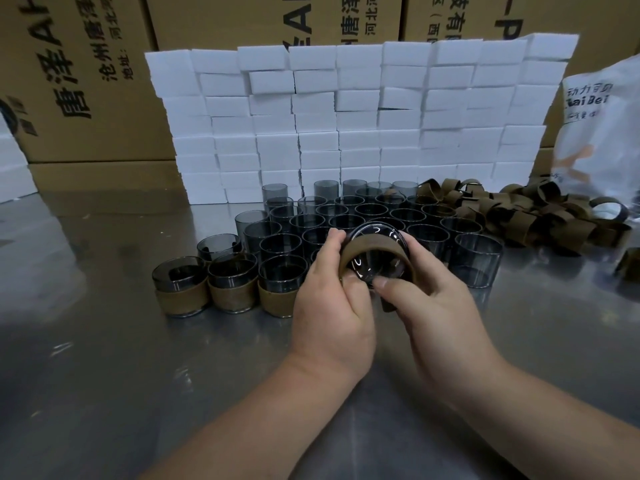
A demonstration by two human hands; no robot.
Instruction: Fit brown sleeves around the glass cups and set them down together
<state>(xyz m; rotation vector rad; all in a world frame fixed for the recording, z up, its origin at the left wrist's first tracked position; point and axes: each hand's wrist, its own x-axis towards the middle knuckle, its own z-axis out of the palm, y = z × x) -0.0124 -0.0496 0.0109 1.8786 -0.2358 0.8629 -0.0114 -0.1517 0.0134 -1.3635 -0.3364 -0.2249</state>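
Above the metal table both my hands hold one smoky glass cup (pixel 377 237), tipped on its side with its base towards me. A brown sleeve (pixel 375 244) sits around it. My left hand (pixel 332 299) grips the left side of cup and sleeve. My right hand (pixel 433 306) grips the right side, its thumb pressing the sleeve's lower edge. Three sleeved cups (pixel 230 292) stand in a row at the left. Behind my hands stands a cluster of several bare cups (pixel 346 216). A heap of loose brown sleeves (pixel 519 216) lies at the right.
A wall of stacked white foam blocks (pixel 360 123) rises behind the cups, with cardboard cartons (pixel 86 81) behind it. A white plastic bag (pixel 602 126) stands at the far right. One stray sleeve (pixel 628 263) lies near the right edge. The steel tabletop (pixel 138 375) stretches towards me.
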